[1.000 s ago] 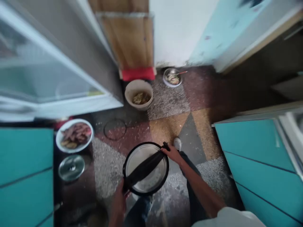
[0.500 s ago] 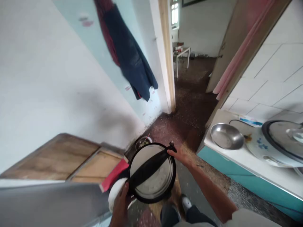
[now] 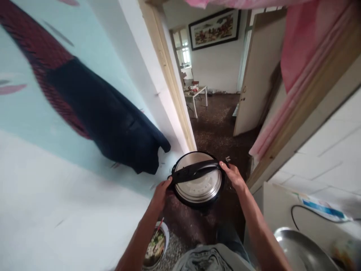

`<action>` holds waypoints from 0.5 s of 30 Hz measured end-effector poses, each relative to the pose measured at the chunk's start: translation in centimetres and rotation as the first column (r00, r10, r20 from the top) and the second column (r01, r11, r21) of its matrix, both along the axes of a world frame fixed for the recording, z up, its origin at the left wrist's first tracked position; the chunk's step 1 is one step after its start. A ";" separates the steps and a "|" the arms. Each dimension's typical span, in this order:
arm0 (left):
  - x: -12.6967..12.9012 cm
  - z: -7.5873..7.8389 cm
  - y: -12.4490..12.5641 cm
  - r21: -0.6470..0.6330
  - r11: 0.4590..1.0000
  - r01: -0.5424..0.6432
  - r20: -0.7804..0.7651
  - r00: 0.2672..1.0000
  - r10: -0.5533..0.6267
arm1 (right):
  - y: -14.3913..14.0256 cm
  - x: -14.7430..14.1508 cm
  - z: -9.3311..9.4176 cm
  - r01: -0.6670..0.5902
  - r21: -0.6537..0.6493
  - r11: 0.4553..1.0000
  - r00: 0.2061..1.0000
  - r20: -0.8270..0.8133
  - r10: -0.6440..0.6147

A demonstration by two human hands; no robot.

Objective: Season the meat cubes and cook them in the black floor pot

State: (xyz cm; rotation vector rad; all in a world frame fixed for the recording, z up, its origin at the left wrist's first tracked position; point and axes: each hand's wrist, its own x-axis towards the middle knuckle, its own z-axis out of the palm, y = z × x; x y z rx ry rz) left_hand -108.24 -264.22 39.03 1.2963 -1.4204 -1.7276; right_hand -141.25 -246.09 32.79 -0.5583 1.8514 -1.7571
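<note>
A round pressure cooker with a silvery lid and a long black bar across its top is held out before me, in the lower middle of the head view. My left hand grips the left side, its thumb on the end of the bar. On the opposite side my right hand is closed round the handle, thumb on top. The fingers of both hands are mostly hidden behind the rim. The cooker is in the air near the doorway, above the dark floor.
A doorway with a wooden frame lies ahead, with a pink curtain at its right. Dark clothes hang on the left wall. A bowl of food stands on the floor. At lower right, a metal bowl sits on the counter.
My view has swung toward the doorway, and the cooker has come along in both hands, now in front of the opening. The wooden board and grey surface at left have left view.
</note>
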 end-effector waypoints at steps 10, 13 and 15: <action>-34.4 -2.6 -20.6 0.079 0.995 0.053 -0.063 0.997 -0.048 | -17.1 -33.7 0.6 0.121 0.150 0.981 0.985 -0.144 -0.100; -43.3 -2.7 -26.3 0.087 0.996 0.012 -0.081 0.997 -0.004 | -23.0 -42.9 1.3 0.125 0.256 0.959 0.983 -0.160 -0.086; -48.7 -2.8 -30.6 0.095 0.995 0.000 -0.111 0.994 0.010 | -27.2 -48.5 1.6 0.129 0.294 0.947 0.984 -0.153 -0.087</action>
